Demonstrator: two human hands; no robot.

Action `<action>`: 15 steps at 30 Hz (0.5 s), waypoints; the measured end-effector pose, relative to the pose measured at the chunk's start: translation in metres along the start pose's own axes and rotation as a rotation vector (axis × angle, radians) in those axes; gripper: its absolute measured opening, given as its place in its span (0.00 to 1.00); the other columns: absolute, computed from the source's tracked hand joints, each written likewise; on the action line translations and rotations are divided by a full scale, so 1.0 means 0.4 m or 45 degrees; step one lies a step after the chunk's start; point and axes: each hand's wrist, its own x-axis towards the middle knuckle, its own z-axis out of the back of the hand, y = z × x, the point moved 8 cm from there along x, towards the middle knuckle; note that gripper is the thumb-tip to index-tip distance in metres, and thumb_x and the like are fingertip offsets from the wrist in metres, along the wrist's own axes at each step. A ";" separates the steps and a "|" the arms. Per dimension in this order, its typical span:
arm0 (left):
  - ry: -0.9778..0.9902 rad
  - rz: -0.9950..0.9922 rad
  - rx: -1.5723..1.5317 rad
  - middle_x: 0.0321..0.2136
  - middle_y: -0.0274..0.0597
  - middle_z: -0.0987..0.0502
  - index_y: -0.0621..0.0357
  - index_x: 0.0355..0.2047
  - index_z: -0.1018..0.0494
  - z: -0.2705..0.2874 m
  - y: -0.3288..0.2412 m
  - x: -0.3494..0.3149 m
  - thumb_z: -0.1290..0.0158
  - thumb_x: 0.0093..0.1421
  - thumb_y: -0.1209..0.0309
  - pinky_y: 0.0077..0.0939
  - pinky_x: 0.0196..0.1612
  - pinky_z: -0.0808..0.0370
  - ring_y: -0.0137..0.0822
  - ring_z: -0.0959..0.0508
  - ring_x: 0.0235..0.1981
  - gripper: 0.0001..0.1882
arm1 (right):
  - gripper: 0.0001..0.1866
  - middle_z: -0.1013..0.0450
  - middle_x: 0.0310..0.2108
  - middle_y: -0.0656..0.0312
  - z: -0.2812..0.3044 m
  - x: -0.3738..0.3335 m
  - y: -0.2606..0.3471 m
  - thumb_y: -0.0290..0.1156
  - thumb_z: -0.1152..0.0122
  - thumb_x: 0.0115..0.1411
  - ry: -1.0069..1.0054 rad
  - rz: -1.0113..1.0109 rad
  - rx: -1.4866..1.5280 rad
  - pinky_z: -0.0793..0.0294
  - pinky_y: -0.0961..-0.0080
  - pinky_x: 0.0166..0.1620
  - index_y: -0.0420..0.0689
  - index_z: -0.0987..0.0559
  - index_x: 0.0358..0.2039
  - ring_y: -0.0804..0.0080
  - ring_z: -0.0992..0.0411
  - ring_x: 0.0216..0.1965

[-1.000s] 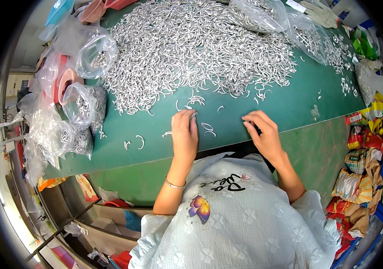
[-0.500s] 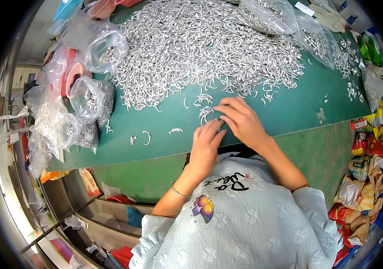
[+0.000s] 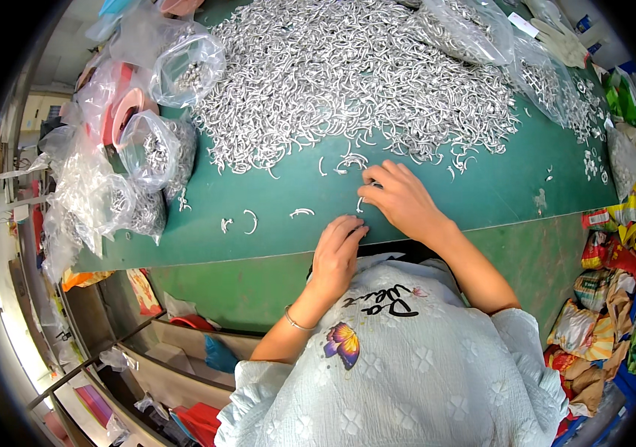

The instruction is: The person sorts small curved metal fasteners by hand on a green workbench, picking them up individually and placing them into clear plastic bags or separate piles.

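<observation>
Nearest the camera, the person's pale blue top with a butterfly print (image 3: 407,357) fills the lower middle. Just beyond it the left hand (image 3: 336,253) lies palm down at the near edge of the green counter (image 3: 497,194), fingers bent and resting on the surface; whether anything sits under them cannot be told. The right hand (image 3: 400,197) is just beside it, a little farther and to the right, fingers curled over a few small curved metal pieces (image 3: 363,201) that it touches on the counter; a firm grip cannot be made out. The two hands are close together but not joined.

A few loose curved pieces (image 3: 247,221) lie apart to the left of the hands. Farther back, a large heap of the same silvery curved pieces (image 3: 355,74) spreads across the middle and far part of the counter.

Along the left edge stand clear plastic bags: a near one (image 3: 128,208) and a middle one (image 3: 154,149), both partly filled with small metal pieces, and a far open bag (image 3: 191,67) with a small amount of pieces at its bottom. Between them sits a pink roll (image 3: 128,112) inside plastic. At the far right, two more clear bags (image 3: 474,30) lie on the heap, holding metal pieces.

On the near right, beside the counter, colourful snack wrappers (image 3: 608,298) are piled.
</observation>
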 end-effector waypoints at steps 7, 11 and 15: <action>-0.100 0.105 0.064 0.39 0.45 0.24 0.64 0.37 0.24 0.027 0.022 0.005 0.45 0.48 0.87 0.37 0.45 0.28 0.47 0.24 0.43 0.14 | 0.09 0.32 0.39 0.59 0.050 -0.090 -0.007 0.24 0.47 0.52 -0.014 -0.224 -0.001 0.32 0.67 0.42 0.42 0.24 0.35 0.61 0.33 0.40; -0.111 0.140 0.218 0.40 0.41 0.25 0.61 0.38 0.24 0.031 0.039 0.021 0.45 0.50 0.85 0.34 0.47 0.33 0.43 0.25 0.45 0.14 | 0.09 0.32 0.39 0.58 0.079 -0.148 -0.009 0.23 0.44 0.52 -0.031 -0.278 0.021 0.32 0.66 0.42 0.42 0.24 0.36 0.59 0.32 0.41; -0.132 0.129 0.320 0.40 0.39 0.24 0.58 0.39 0.24 0.042 0.046 0.027 0.44 0.50 0.83 0.34 0.48 0.37 0.39 0.25 0.45 0.14 | 0.10 0.31 0.38 0.57 0.144 -0.219 -0.058 0.21 0.39 0.51 -0.189 -0.413 -0.029 0.30 0.65 0.39 0.42 0.24 0.35 0.57 0.31 0.38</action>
